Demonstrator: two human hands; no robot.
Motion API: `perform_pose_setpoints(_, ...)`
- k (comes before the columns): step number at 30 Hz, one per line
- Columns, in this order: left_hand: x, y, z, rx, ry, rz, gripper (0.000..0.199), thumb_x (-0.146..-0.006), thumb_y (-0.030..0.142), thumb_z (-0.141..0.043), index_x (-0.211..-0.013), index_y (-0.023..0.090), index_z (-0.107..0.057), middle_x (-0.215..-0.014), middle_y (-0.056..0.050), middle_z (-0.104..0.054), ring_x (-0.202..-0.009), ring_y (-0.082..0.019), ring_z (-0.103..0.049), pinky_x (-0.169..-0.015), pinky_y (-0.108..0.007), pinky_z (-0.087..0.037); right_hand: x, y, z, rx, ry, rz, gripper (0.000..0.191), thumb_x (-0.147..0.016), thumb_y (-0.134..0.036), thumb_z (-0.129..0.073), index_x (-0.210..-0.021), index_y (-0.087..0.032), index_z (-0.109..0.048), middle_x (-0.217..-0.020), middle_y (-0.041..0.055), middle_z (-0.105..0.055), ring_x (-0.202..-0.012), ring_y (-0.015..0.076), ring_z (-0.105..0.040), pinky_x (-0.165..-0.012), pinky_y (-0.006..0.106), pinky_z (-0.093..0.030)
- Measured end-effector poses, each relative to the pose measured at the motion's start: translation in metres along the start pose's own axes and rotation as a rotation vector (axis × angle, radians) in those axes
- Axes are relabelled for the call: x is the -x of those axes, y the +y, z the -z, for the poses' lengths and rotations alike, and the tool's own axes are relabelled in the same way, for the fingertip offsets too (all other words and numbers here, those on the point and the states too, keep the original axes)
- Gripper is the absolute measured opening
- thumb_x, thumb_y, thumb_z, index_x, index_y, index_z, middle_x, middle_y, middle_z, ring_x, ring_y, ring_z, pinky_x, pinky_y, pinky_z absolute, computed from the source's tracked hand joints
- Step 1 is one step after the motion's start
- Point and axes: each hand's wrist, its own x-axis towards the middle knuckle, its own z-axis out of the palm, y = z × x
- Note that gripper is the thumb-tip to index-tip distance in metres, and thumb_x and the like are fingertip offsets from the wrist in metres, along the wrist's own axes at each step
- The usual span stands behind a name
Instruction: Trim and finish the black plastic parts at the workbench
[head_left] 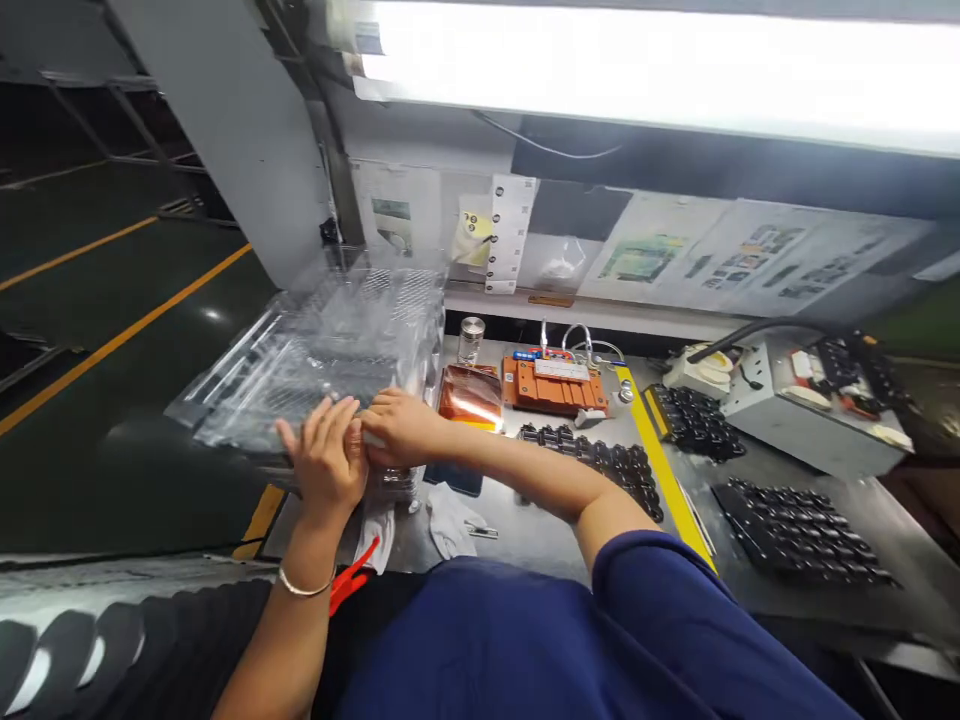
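Note:
A pile of clear plastic trays (330, 345) lies at the left of the bench, some of it blurred. At its near edge, my left hand (328, 460) has its fingers laid over the rim and its thumb toward the right. My right hand (397, 428) reaches across and touches the left one, its fingers curled at the same tray edge. The exact grip under the fingers is partly hidden. Just below the hands are white gloves (450, 520) and red-handled tool grips (351, 580).
Right of the trays are a roll of amber film (471, 397), a glass jar (471, 340) and an orange fixture (555, 385). Black molded parts (600, 460) lie nearby. Beyond the yellow strip (667, 465) stand a grey metal box (802, 420) and a black parts tray (802, 530).

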Motion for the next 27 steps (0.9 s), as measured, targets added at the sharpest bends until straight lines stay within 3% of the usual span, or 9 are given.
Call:
perform_pose_setpoints(4, 0.007, 0.002, -0.021, -0.049, -0.073, 0.030, 0.043, -0.096, 0.034, -0.028, -0.086, 0.017, -0.067, -0.087, -0.013, -0.071, -0.089, -0.025, -0.064, -0.108, -0.056, -0.022, 0.028, 0.013, -0.017, -0.136, 0.131, 0.050, 0.037, -0.086, -0.037, -0.056, -0.115, -0.014, -0.056, -0.120, 0.0130, -0.061, -0.116, 0.0220, -0.052, -0.103, 0.038, -0.034)
perform_pose_setpoints(7, 0.021, 0.009, -0.030, -0.112, -0.006, 0.070, 0.038, -0.094, 0.037, -0.034, -0.085, 0.020, -0.067, -0.087, -0.012, -0.071, -0.102, -0.029, -0.061, -0.110, -0.059, -0.016, 0.084, 0.048, -0.048, -0.226, 0.257, -0.209, 0.046, -0.089, -0.040, -0.052, -0.128, -0.017, -0.048, -0.136, 0.0128, -0.051, -0.128, 0.0205, -0.043, -0.107, 0.038, -0.033)
perform_pose_setpoints(10, 0.037, 0.040, -0.042, -0.111, 0.202, 0.064, 0.030, -0.092, 0.030, -0.041, -0.109, 0.016, -0.062, -0.111, -0.018, -0.066, -0.121, -0.031, -0.052, -0.110, -0.057, -0.022, 0.146, 0.092, -0.089, -0.197, 0.020, -0.683, 0.057, -0.083, -0.032, -0.062, -0.134, -0.012, -0.044, -0.145, 0.0188, -0.040, -0.135, 0.0280, -0.035, -0.110, 0.045, -0.029)
perform_pose_setpoints(13, 0.054, 0.084, -0.070, -0.032, 0.301, -0.136, 0.036, -0.085, 0.019, -0.052, -0.121, 0.013, -0.053, -0.120, -0.019, -0.060, -0.120, -0.029, -0.053, -0.105, -0.052, -0.037, 0.187, 0.124, -0.121, -0.211, -0.172, -0.814, 0.056, -0.078, -0.021, -0.067, -0.130, -0.013, -0.050, -0.146, 0.0198, -0.038, -0.138, 0.0330, -0.030, -0.111, 0.053, -0.023)
perform_pose_setpoints(15, 0.063, 0.104, -0.103, 0.030, 0.120, -0.249, 0.032, -0.084, 0.015, -0.054, -0.116, 0.016, -0.055, -0.111, -0.014, -0.064, -0.111, -0.025, -0.059, -0.099, -0.046, -0.045, 0.201, 0.136, -0.132, -0.233, -0.178, -0.771, 0.050, -0.080, -0.021, -0.065, -0.128, -0.016, -0.052, -0.146, 0.0168, -0.040, -0.138, 0.0317, -0.030, -0.111, 0.051, -0.023)
perform_pose_setpoints(17, 0.068, 0.108, -0.144, 0.026, -0.159, -0.199, 0.026, -0.086, 0.015, -0.050, -0.110, 0.016, -0.058, -0.107, -0.012, -0.067, -0.107, -0.022, -0.061, -0.097, -0.041, -0.048, 0.207, 0.145, -0.134, -0.271, -0.111, -0.819, 0.053, -0.084, -0.031, -0.060, -0.134, -0.018, -0.047, -0.149, 0.0151, -0.037, -0.140, 0.0295, -0.026, -0.112, 0.048, -0.023)
perform_pose_setpoints(21, 0.068, 0.082, -0.225, -0.314, -0.733, 0.065, 0.038, -0.085, 0.014, -0.042, -0.118, 0.009, -0.059, -0.127, -0.017, -0.060, -0.121, -0.027, -0.054, -0.104, -0.043, -0.043, 0.213, 0.169, -0.133, -0.546, 0.086, -1.293, 0.050, -0.082, -0.038, -0.062, -0.124, -0.012, -0.054, -0.132, 0.0205, -0.054, -0.126, 0.0316, -0.047, -0.099, 0.042, -0.039)
perform_pose_setpoints(24, 0.068, 0.062, -0.260, -0.408, -0.871, 0.112, 0.048, -0.080, 0.005, -0.039, -0.126, 0.003, -0.053, -0.134, -0.021, -0.053, -0.127, -0.029, -0.049, -0.107, -0.043, -0.040, 0.223, 0.186, -0.133, -0.681, 0.087, -1.400, 0.020, -0.079, -0.027, -0.062, -0.094, -0.014, -0.065, -0.101, 0.0154, -0.069, -0.100, 0.0285, -0.064, -0.083, 0.036, -0.048)
perform_pose_setpoints(27, 0.070, 0.052, -0.271, -0.425, -0.938, 0.062, 0.058, -0.076, 0.003, -0.042, -0.134, 0.005, -0.047, -0.144, -0.019, -0.044, -0.133, -0.031, -0.041, -0.107, -0.047, -0.037, 0.243, 0.196, -0.129, -0.790, 0.196, -1.418, 0.006, -0.080, -0.021, -0.058, -0.079, -0.017, -0.062, -0.085, 0.0069, -0.070, -0.087, 0.0207, -0.067, -0.076, 0.029, -0.050)
